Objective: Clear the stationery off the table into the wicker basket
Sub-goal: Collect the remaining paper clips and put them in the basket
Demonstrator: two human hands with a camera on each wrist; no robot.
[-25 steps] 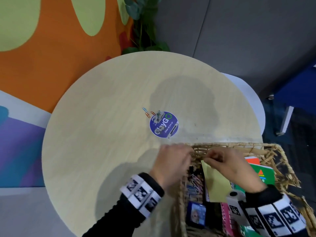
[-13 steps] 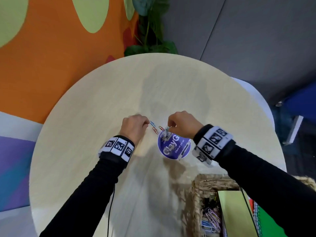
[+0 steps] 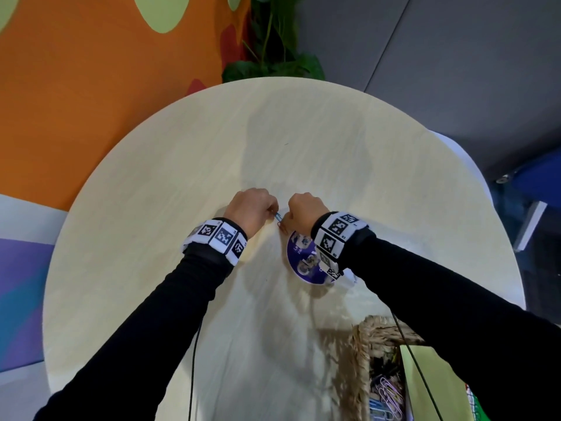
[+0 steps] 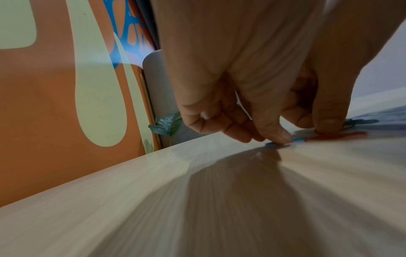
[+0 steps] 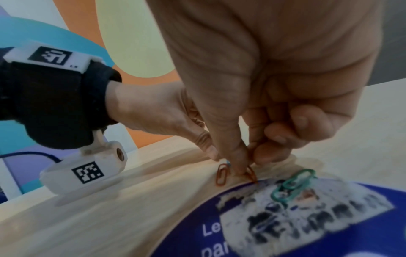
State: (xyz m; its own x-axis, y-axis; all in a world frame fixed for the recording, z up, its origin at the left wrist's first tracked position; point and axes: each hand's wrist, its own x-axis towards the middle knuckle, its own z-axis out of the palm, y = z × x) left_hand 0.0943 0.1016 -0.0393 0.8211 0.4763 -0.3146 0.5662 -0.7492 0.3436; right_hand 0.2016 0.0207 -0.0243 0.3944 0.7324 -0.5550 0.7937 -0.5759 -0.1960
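Near the middle of the round surface (image 3: 170, 183), both hands work at loose paper clips. The left hand (image 3: 252, 208) has its fingers curled down, one fingertip (image 4: 283, 137) pressing a blue paper clip (image 3: 277, 217) flat. The right hand (image 3: 306, 208) pinches an orange paper clip (image 5: 251, 172) between thumb and forefinger; a second orange clip (image 5: 222, 174) lies just beside it. Green clips (image 5: 292, 184) rest on a blue round sticker (image 3: 299, 262). The wicker basket (image 3: 361, 357) sits at the near right edge, with more clips inside.
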